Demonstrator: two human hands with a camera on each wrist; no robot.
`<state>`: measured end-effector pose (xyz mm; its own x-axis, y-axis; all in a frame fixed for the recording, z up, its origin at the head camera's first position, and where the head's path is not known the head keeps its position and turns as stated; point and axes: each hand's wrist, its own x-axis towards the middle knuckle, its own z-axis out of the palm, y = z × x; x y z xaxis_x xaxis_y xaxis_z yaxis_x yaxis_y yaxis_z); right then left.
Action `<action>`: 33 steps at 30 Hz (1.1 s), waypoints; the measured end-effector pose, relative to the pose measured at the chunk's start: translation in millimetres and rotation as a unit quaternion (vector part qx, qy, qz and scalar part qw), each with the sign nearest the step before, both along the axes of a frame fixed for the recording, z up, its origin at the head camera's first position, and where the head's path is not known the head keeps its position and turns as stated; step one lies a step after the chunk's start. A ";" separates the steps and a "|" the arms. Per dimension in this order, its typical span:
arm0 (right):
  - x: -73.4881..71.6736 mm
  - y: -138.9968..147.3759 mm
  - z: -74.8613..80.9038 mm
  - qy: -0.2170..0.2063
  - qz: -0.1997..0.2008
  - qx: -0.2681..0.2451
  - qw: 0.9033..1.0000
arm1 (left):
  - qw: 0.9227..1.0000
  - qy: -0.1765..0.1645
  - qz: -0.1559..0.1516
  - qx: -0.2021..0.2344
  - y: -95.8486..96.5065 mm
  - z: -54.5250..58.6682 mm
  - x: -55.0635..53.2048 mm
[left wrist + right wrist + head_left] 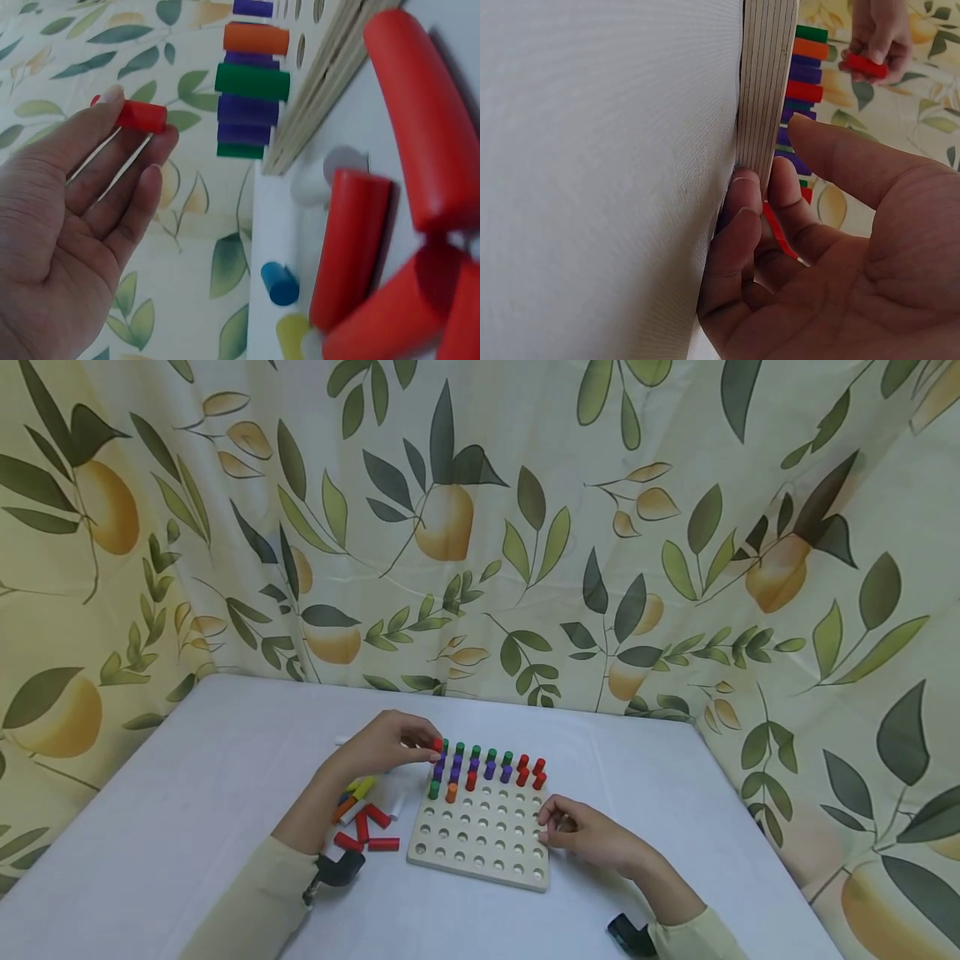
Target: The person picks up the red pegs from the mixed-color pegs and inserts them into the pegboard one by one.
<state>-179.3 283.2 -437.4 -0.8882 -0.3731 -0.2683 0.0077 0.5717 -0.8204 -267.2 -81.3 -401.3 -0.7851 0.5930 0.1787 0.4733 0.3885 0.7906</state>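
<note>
My left hand (386, 742) pinches a short red peg (144, 115) between thumb and fingers, above the back left corner of the wooden pegboard (480, 847). Green, purple, red and orange pegs stand upright in the board's back rows; the front holes are bare. At the board's right edge my right hand (588, 835) rests with curled fingers. In the right wrist view those fingertips (744, 193) lie against the layered edge, one reaching over the top face, while the thumb stays apart from the board.
Loose red pegs (384, 844) lie on the white table left of the board, beside yellow, orange, white and blue ones. A black wrist device (341, 868) sits on the left sleeve, another (632, 935) by the right. A patterned curtain (480, 568) hangs behind the table.
</note>
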 end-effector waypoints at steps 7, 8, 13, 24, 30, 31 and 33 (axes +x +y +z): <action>0.5 -0.1 0.7 0.000 0.000 0.002 1.000 | 1.000 -0.010 -0.010 -0.003 15.3 -0.6 -2.1; 0.5 -0.1 1.0 -0.001 -0.001 0.002 1.000 | 1.000 -0.010 -0.013 -0.004 17.3 -0.6 -2.1; 0.6 0.1 2.0 0.000 -0.003 0.006 1.000 | 1.000 -0.006 -0.021 -0.003 26.8 -0.8 -1.5; 1.2 -0.8 1.9 -0.003 -0.005 0.008 1.000 | 1.000 -0.002 -0.022 -0.019 40.5 -10.6 0.8; 0.8 -0.6 2.4 -0.003 -0.003 0.006 1.000 | 1.000 -0.009 -0.021 -0.017 45.6 -9.8 -1.0; 0.7 -0.5 2.2 -0.004 -0.003 0.006 1.000 | 1.000 -0.010 -0.023 -0.015 46.5 -9.8 -1.2; 0.5 -0.4 1.9 -0.005 -0.003 0.005 1.000 | 0.999 -0.013 -0.027 -0.011 48.2 -9.9 -1.4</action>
<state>-178.8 282.8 -435.5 -0.8879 -0.3649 -0.2802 0.0189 0.5796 -0.8147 -268.6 -33.0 -411.1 -0.7562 0.6381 0.1450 0.4729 0.3798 0.7951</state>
